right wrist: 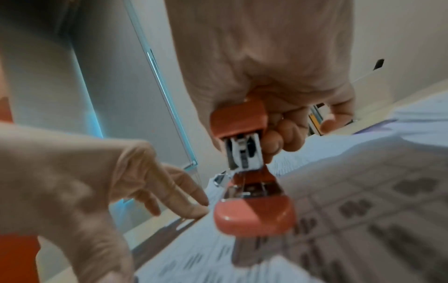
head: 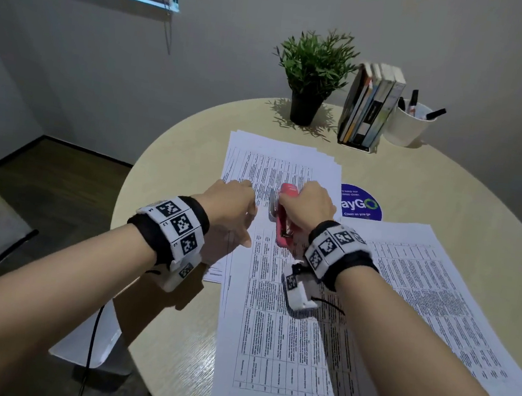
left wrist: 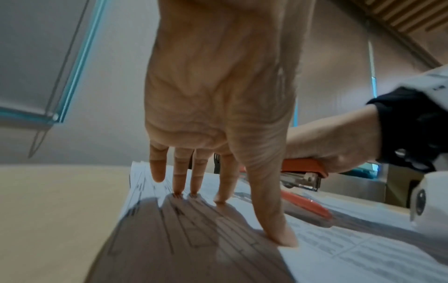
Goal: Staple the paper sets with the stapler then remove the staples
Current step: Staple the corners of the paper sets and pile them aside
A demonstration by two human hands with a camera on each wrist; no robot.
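My right hand (head: 307, 204) grips the top arm of a red stapler (head: 283, 229) over the near paper set (head: 273, 336). In the right wrist view the stapler (right wrist: 254, 214) has its top arm (right wrist: 238, 118) raised off its base, mouth apart, held in the curled fingers of my right hand (right wrist: 274, 67). My left hand (head: 233, 212) lies just left of it. Its straight fingers (left wrist: 180, 178) and thumb press down on the printed sheets (left wrist: 194, 239). The stapler (left wrist: 303, 168) shows behind that thumb. A second paper set (head: 438, 283) lies to the right.
A thicker stack of sheets (head: 277, 157) lies beyond my hands on the round beige table (head: 172, 334). At the back stand a potted plant (head: 313, 73), upright books (head: 371, 106) and a white cup of markers (head: 408, 125). A blue round sticker (head: 361, 204) sits beside the stack.
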